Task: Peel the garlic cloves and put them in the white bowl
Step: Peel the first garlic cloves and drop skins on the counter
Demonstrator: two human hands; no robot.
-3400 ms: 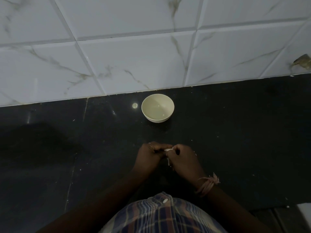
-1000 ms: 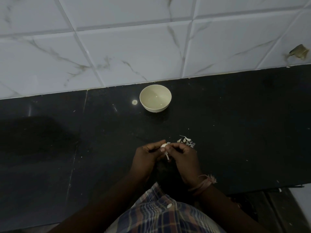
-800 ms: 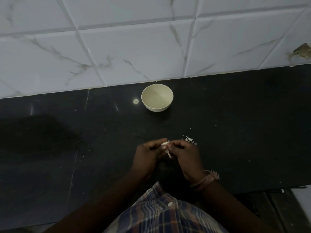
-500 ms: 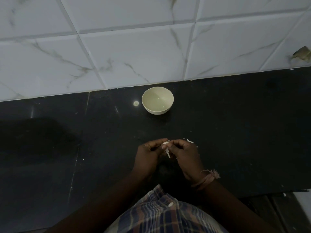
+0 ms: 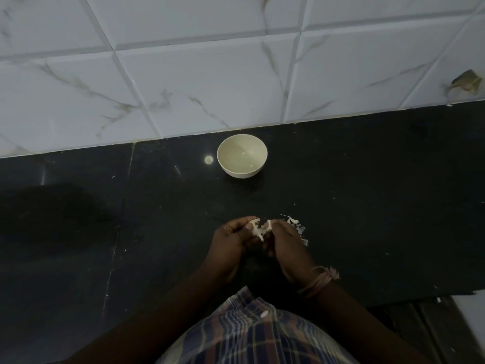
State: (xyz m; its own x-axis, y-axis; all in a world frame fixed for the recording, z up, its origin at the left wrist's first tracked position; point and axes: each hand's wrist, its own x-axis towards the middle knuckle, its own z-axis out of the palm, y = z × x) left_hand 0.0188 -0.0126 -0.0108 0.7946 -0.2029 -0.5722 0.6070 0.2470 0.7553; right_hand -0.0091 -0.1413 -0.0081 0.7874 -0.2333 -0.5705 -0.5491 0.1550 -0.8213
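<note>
A small white bowl (image 5: 242, 155) stands empty on the black counter (image 5: 367, 195), close to the tiled wall. Nearer to me, my left hand (image 5: 231, 240) and my right hand (image 5: 284, 243) meet over the counter and both pinch one garlic clove (image 5: 259, 228). Torn white skin hangs from the clove between my fingertips. Most of the clove is hidden by my fingers. Loose bits of garlic skin (image 5: 296, 227) lie on the counter just beyond my right hand.
A white marble-patterned tiled wall (image 5: 210, 74) rises behind the counter, with a chipped spot (image 5: 465, 81) at the far right. The counter's front edge runs at the lower right, near my checked shirt (image 5: 252, 334). A thread band is on my right wrist.
My fingertips have drawn slightly apart, and the clove's skin has torn open and spread between them. The skin scraps beside my right hand show again.
</note>
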